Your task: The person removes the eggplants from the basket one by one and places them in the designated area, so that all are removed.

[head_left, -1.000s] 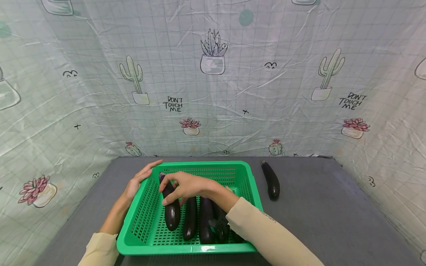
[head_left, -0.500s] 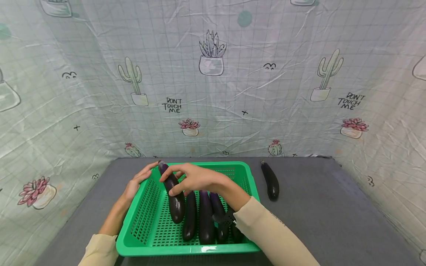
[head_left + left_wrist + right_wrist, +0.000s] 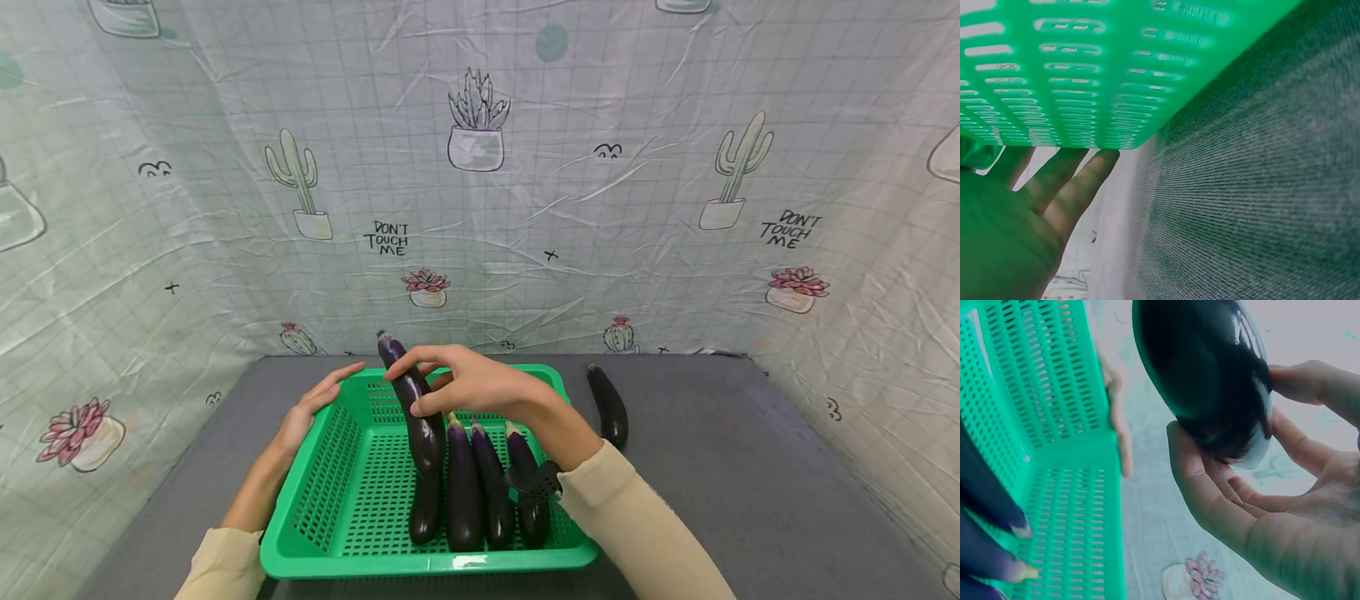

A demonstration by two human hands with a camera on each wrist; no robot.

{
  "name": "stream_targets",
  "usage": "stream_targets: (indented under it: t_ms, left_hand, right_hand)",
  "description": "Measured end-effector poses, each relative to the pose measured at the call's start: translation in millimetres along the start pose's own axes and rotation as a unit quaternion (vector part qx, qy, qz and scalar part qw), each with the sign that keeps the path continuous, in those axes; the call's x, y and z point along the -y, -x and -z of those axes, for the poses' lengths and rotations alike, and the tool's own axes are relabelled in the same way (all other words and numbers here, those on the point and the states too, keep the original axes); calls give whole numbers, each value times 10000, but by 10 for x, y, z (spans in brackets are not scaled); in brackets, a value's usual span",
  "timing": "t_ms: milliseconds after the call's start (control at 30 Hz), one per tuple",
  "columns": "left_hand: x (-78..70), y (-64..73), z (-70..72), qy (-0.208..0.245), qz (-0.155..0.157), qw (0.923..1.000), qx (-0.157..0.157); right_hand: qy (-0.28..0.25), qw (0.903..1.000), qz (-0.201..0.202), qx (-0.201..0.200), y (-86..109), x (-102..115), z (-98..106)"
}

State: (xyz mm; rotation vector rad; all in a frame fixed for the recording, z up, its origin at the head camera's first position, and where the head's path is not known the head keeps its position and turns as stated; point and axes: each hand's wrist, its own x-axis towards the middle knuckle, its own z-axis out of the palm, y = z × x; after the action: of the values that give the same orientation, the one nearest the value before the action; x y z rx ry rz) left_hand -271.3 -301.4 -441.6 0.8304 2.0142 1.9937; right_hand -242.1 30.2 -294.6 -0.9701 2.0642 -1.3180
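Observation:
My right hand [image 3: 476, 385] pinches a dark purple eggplant [image 3: 426, 440] between thumb and fingers. The eggplant is tilted, its stem end above the far rim of a green plastic basket [image 3: 352, 566]. In the right wrist view the glossy eggplant [image 3: 1207, 375] fills the upper middle, with fingertips around its rounded end. My left hand [image 3: 302, 417] rests on the basket's left rim with straight fingers; in the left wrist view the hand [image 3: 1035, 212] lies beside the slotted wall [image 3: 1072, 69]. Several more eggplants [image 3: 465, 500] lie side by side in the basket's middle and right part.
Another eggplant [image 3: 609, 408] lies on the grey table [image 3: 720, 467] to the right of the basket. A pale sheet [image 3: 555, 200] printed with potted plants hangs behind and at both sides.
My right hand has lifted the eggplant from the basket's left side, up and to the right. The eggplants on the basket's right side have come into view. The left hand has stayed put.

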Motion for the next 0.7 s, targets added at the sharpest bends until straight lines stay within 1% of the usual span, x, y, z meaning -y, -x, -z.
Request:
stream_targets:
  t_ms: [133, 200, 367, 433, 600, 700]
  left_hand:
    - [5, -2, -3, -39, 5, 10000, -10]
    - [4, -3, -6, -91, -11, 10000, -22]
    - [4, -15, -7, -706, -131, 9971, -236]
    - [-1, -21, -10, -1077, -143, 9933, -388]
    - [-10, -26, -9, -1565, -104, 9858, -595]
    - [-12, -25, -4, -1430, -136, 9882, -532]
  right_hand:
    - [-65, 9999, 38, -136, 111, 9, 69]
    - [-1, 9998, 77, -202, 166, 4, 102]
    - [142, 9992, 219, -302, 298, -44, 192]
    - [189, 9989, 278, -336, 351, -67, 233]
    - [289, 9979, 338, -475, 489, -122, 340]
    - [204, 9976, 343, -567, 576, -148, 394]
